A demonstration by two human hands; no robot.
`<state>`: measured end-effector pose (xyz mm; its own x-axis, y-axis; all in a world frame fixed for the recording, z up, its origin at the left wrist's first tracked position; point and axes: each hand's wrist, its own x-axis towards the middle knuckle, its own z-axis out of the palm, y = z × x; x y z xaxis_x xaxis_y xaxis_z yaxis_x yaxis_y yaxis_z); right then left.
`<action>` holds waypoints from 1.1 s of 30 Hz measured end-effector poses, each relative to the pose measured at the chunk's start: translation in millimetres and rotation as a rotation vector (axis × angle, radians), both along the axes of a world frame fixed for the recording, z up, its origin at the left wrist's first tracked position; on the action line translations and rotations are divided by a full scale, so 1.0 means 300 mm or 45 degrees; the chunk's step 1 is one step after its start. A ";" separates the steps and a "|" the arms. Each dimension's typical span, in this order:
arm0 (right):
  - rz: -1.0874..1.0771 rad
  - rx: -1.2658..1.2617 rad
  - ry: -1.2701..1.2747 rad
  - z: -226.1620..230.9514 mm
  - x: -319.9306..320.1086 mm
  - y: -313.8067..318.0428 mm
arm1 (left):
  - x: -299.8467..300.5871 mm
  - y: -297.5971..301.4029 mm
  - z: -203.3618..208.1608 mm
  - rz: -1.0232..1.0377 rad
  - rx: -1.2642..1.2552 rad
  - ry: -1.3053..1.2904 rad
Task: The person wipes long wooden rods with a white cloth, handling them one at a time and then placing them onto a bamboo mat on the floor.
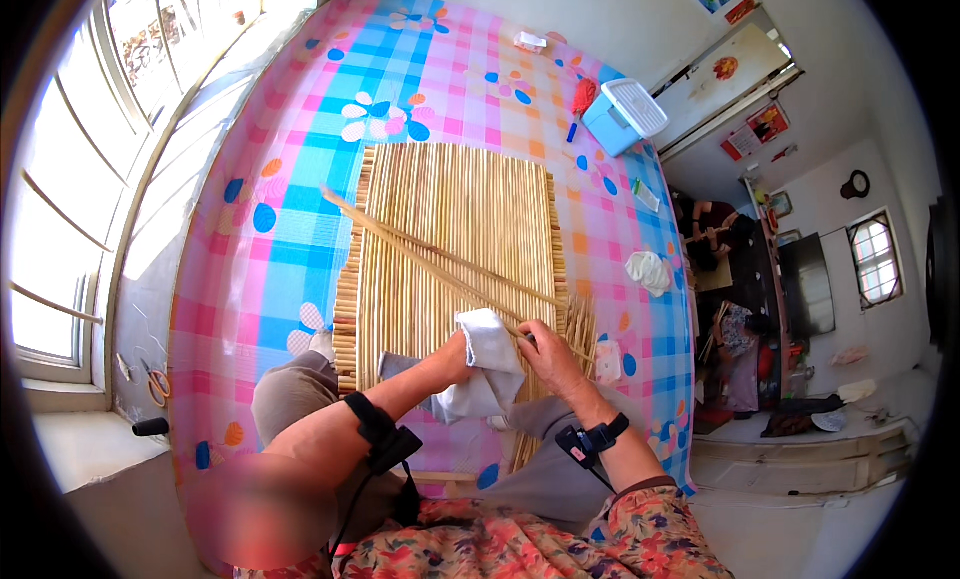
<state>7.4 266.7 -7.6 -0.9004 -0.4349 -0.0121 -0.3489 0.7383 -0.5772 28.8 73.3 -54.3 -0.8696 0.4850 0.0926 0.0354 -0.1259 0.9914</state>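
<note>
A mat of thin pale sticks [470,229] lies on a checked pink and blue cloth [300,179] in front of me. Two long loose sticks [420,254] lie slanted across the mat, running from its upper left down to my hands. My left hand [455,359] grips a white cloth [490,364] wrapped around the near ends of the sticks. My right hand [550,357] pinches those sticks just to the right of the cloth. Both wrists wear black bands.
A light blue plastic box [625,114] and a red object [584,96] sit at the far right of the cloth. A crumpled white rag [650,272] lies right of the mat. Scissors [158,384] rest on the window ledge at left. A person sits in the room beyond at right.
</note>
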 end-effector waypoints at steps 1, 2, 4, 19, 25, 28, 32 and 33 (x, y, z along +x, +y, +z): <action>-0.050 -0.065 -0.029 0.019 0.020 -0.001 | 0.000 -0.001 0.016 0.072 0.042 0.003; -0.101 -0.130 -0.059 0.042 0.042 -0.004 | 0.001 -0.004 0.031 0.143 0.085 0.006; -0.181 -0.254 -0.076 0.065 0.084 -0.008 | 0.011 -0.012 0.065 0.193 0.150 -0.108; -0.228 -0.309 -0.008 0.117 0.255 -0.269 | 0.063 -0.001 0.160 0.431 1.156 -0.679; -0.094 -0.460 -0.385 0.165 0.298 -0.329 | 0.018 -0.153 0.230 0.827 1.034 -0.618; -0.016 -0.408 -0.465 0.185 0.364 -0.287 | -0.025 -0.257 0.228 1.008 1.050 -0.521; -0.027 -0.281 -0.479 0.188 0.534 -0.118 | -0.041 -0.391 0.245 1.015 1.137 -0.400; -0.055 -0.260 -0.504 0.196 0.577 -0.074 | -0.035 -0.396 0.255 1.048 1.145 -0.399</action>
<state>180.4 244.4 51.3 -0.8610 -0.4261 -0.2776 -0.0427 0.6046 -0.7954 18.4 -45.6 22.2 -0.9282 -0.3377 -0.1562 0.2035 -0.8121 0.5469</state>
